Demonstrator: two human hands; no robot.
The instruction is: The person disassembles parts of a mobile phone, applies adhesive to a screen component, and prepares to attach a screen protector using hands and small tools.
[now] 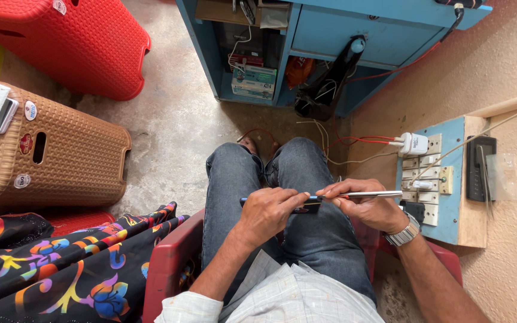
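Over my lap, my left hand grips a dark flat phone held edge-on, thumb and fingers pinched along its top. My right hand is closed on a slim tool with a silver shaft and a red section near my fingers. The tool lies level, its tip at the phone's right end and its shaft pointing toward the wall. A metal watch sits on my right wrist. Both hands meet above my jeans.
A blue switchboard with a white plug adapter hangs on the right wall. A blue cabinet with wires stands ahead. Red stool and brown stool lie at left; patterned cloth beside my red chair.
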